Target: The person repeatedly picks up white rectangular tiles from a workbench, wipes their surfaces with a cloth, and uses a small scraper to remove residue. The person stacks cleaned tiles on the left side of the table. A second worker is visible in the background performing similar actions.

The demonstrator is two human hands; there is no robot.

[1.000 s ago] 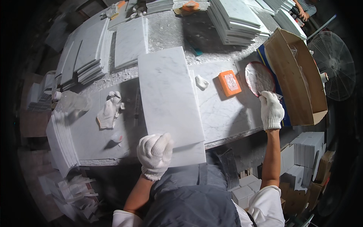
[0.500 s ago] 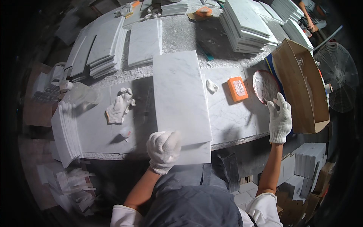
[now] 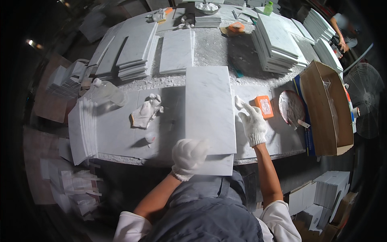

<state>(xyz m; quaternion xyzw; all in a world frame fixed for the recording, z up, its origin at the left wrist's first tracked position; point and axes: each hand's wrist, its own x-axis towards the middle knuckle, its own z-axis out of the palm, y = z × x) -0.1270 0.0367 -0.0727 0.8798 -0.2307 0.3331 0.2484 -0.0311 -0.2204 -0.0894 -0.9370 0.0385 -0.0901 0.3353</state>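
My left hand (image 3: 189, 158), in a white knitted glove, is curled at the near left corner of the upper of two overlapping white marble tiles (image 3: 209, 107). Its fingers are closed and slightly blurred; whatever they hold is hidden. My gloved right hand (image 3: 254, 128) is just right of the tiles, thumb and forefinger apart. Its fingertips reach a small crumpled white wad (image 3: 239, 103), and I cannot tell whether they touch it. Beyond that hand lies an orange block with a pale label (image 3: 264, 107). A round dish of whitish paste (image 3: 291, 108) has a small flat scraper (image 3: 303, 123) at its rim.
A cardboard box (image 3: 328, 107) stands at the table's right side, with a fan (image 3: 365, 97) behind it. Tile stacks (image 3: 278, 40) rise at the back. Spare gloves (image 3: 147, 112), a small cup (image 3: 150, 137) and a clear bottle (image 3: 109, 93) occupy the left. Another person's arm (image 3: 340, 34) shows far right.
My right hand has moved left from the paste dish to the white wad, and the scraper now lies by the dish. The left hand stays at the tile's near corner. The view has shifted.
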